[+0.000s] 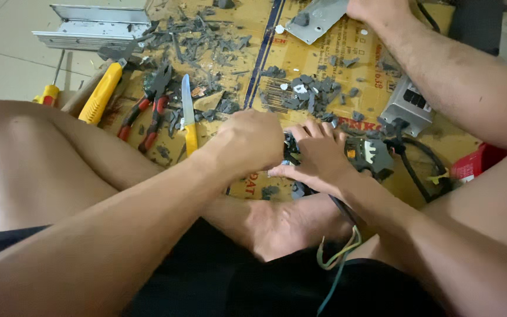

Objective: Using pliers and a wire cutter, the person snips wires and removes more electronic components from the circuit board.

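Gripping black device (364, 157) — left hand (252, 141) fisted | right hand (318, 157) spread

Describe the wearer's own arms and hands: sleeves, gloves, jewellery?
Both arms are bare to the edge of the frame, with no sleeves showing. The left hand and right hand have no gloves, rings, watch or bands visible. Black shorts show below the arms.

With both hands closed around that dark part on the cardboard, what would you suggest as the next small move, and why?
Probably keep the right hand pressing the dark part down while the left hand pulls gently at its near end. Both hands already meet there, the part is largely hidden, and grey broken fragments lie around, so a slow pull seems safer than reaching for the pliers.
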